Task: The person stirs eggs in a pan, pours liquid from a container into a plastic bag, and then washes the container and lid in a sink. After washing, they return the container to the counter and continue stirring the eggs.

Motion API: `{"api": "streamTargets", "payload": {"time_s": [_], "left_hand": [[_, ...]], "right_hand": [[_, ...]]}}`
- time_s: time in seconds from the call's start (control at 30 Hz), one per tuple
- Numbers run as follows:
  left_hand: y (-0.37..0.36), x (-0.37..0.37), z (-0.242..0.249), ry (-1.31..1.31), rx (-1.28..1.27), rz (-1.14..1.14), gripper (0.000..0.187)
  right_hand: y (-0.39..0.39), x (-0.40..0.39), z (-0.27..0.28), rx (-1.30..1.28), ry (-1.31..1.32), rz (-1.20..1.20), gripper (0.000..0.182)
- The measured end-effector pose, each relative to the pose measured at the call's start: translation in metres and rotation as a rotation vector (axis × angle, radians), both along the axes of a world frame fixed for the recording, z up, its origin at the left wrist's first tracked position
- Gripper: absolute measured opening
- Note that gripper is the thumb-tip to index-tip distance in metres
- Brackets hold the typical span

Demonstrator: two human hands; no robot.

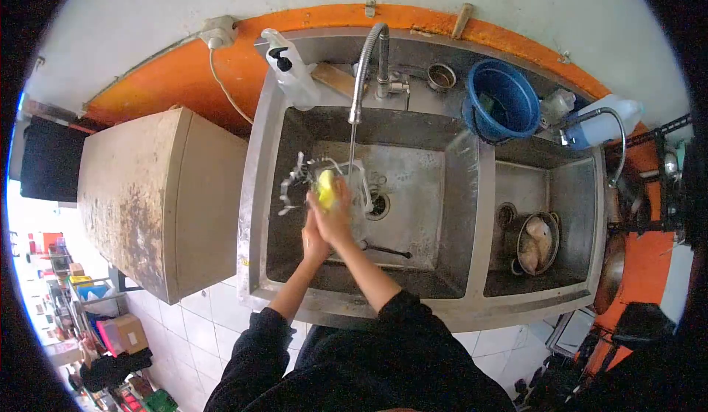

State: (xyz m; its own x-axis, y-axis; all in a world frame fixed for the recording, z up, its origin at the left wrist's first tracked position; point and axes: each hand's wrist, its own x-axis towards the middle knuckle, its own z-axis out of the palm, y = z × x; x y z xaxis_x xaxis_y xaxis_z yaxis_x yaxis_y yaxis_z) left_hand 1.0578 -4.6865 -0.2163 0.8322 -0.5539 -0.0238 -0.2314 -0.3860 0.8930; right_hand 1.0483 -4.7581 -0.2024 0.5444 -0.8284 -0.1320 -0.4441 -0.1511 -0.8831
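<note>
Both hands are close together above the left part of the large steel sink basin [420, 228]. My right hand [338, 217] is closed around a yellow sponge [326, 189]. Below and beside it, my left hand [316, 244] is curled, its fingers mostly hidden by the right one. A blurred dark item with a pale, wavy, shiny edge [296, 183] shows just past the fingers; its kind and which hand bears it cannot be made out. A bent metal rod [365, 187] stands in the basin near the drain. Water runs from the spring-neck faucet [357, 110] beside my hands.
A dark thin handle [387, 250] lies on the basin floor. The smaller right basin holds a pot [552, 253] with pale contents. Behind are a blue bucket [505, 95], a pump bottle [295, 80] and a metal cup [441, 77]. A worn cabinet [129, 198] stands at left.
</note>
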Motion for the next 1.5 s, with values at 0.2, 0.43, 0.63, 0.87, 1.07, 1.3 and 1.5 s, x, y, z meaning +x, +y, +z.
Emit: {"api": "streamTargets", "payload": {"time_s": [0.2, 0.43, 0.63, 0.87, 1.07, 1.3, 1.5], "left_hand": [[0.009, 0.024, 0.012, -0.558, 0.367, -0.936, 0.038], [0.005, 0.023, -0.017, 0.075, -0.188, -0.314, 0.059], [0.005, 0.008, -0.029, 0.989, -0.205, -0.210, 0.041], [-0.009, -0.002, 0.016, 0.467, 0.007, -0.242, 0.042], [0.019, 0.073, -0.049, 0.729, -0.242, -0.048, 0.037], [0.041, 0.101, -0.170, 0.798, -0.002, -0.030, 0.035], [0.033, 0.102, -0.202, 0.879, 0.328, 0.180, 0.048]], "right_hand": [[-0.076, -0.073, -0.012, 1.228, -0.327, -0.157, 0.027], [-0.073, -0.154, -0.090, 0.912, -0.408, -0.258, 0.054], [-0.088, -0.129, -0.033, 0.209, 0.529, -0.181, 0.038], [-0.013, -0.039, -0.085, -0.243, 0.030, 0.027, 0.031], [-0.048, -0.100, -0.081, -0.112, 0.113, 0.526, 0.026], [-0.061, -0.167, -0.284, -0.182, 0.935, 1.210, 0.039], [-0.020, -0.165, -0.300, -0.103, 0.903, 1.075, 0.045]]}}
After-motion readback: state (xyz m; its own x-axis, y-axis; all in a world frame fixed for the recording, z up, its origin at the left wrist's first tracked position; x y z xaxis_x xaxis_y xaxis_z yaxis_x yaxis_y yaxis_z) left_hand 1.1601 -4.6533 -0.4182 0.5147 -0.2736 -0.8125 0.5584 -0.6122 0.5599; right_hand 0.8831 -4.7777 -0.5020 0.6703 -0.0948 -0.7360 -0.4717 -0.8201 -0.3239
